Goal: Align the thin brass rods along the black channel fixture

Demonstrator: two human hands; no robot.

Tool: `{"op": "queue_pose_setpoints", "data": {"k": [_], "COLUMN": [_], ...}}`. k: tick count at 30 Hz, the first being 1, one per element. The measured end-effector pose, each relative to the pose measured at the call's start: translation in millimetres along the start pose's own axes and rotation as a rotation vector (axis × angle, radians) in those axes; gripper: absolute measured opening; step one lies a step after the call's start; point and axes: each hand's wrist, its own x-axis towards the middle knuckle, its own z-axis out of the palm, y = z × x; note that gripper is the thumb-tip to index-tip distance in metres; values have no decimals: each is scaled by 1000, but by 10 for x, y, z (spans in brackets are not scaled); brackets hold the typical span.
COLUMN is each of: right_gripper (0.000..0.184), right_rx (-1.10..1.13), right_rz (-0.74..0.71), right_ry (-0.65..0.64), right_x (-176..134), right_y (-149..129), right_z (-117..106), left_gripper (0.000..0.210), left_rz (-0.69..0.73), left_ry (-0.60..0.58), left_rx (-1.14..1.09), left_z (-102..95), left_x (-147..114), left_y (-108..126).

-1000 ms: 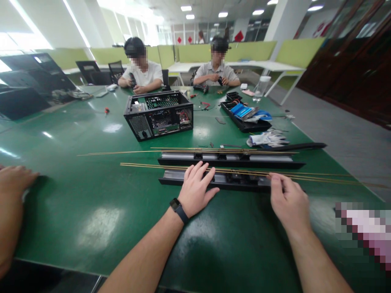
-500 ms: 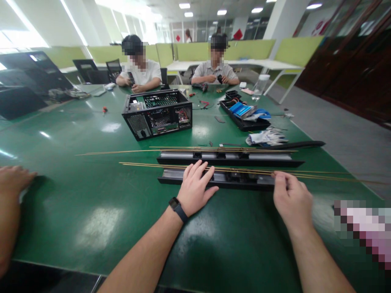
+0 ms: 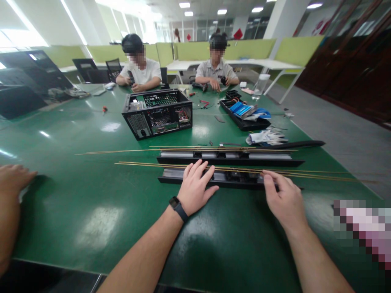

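Observation:
My left hand point(image 3: 197, 187), with a dark watch on the wrist, lies palm down and fingers spread over the nearer black channel point(image 3: 180, 175). Its fingers rest across thin brass-coloured rods point(image 3: 146, 164) that run along the channel's top. My right hand point(image 3: 284, 195) is at the channel's right part, thumb and forefinger closed on the rods; exactly how many it grips is hidden. Just behind lies a second black channel point(image 3: 179, 158), with more thin rods along it.
Behind stands an open computer case point(image 3: 157, 116). A black tray point(image 3: 244, 122) with blue items, work gloves point(image 3: 267, 137) and a black strip point(image 3: 299, 144) lie right. Another person's hand point(image 3: 15, 179) rests at the left edge. Two people sit across the green table point(image 3: 76, 195).
My right hand has slid left along the channel, and the rods have shifted left with it. My left hand stays in place. The person across on the right has lowered a hand to the table.

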Motion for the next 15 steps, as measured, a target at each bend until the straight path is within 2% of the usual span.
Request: {"op": "queue_pose_setpoints", "data": {"k": [5,11,15], "right_gripper": [53,47,51], "right_rx": [-43,35,8], "right_rz": [140,-12,86], "right_ry": [62,-10,22], "right_x": [17,-23,-11], "right_y": [101,-24,-1], "right_z": [11,21,-4], "left_gripper": [61,61,61], "left_rz": [-10,-12,-12], "left_ry": [-3,-1,-4], "left_rx": [-5,-6,-2], "left_z": [2,6,-1], "left_x": [5,2,2], "left_y": [4,4,5]}}
